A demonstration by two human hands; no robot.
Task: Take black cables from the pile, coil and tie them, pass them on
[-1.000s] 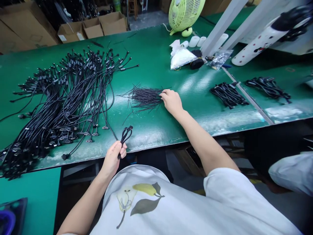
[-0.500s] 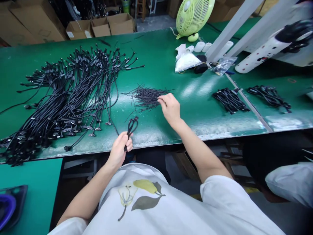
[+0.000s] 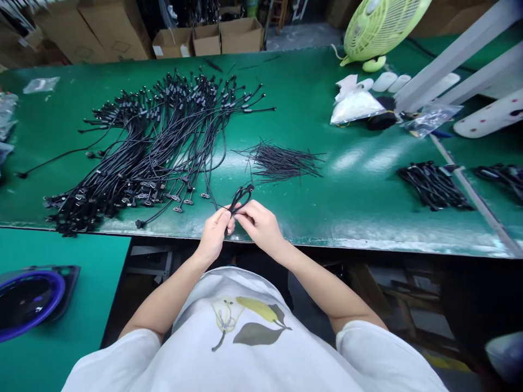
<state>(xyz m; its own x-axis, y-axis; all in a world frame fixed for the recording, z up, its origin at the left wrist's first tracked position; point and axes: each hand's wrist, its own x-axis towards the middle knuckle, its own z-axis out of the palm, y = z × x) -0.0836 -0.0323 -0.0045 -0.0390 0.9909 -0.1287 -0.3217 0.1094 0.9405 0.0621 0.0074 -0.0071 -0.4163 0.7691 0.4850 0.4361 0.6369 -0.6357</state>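
Note:
My left hand (image 3: 214,233) grips a small coiled black cable (image 3: 240,197) at the near edge of the green table (image 3: 359,218). My right hand (image 3: 259,226) has come beside it, fingers pinched at the coil's lower part; whether it also holds a thin tie is too small to tell. Just beyond the hands lies a loose heap of thin black twist ties (image 3: 281,161). To the left spreads a large pile of uncoiled black cables (image 3: 151,147) with plugs at their ends.
Bundled finished cables (image 3: 435,185) lie at the right, more at the far right (image 3: 502,177). A white bag (image 3: 354,104), plastic pouch (image 3: 429,118) and green fan (image 3: 382,24) stand at the back right. Cardboard boxes (image 3: 208,37) behind. A blue-rimmed dish (image 3: 28,296) sits lower left.
My right hand left the heap of twist ties and came back to the coiled cable in my left hand. The view shifted so the table sits further right.

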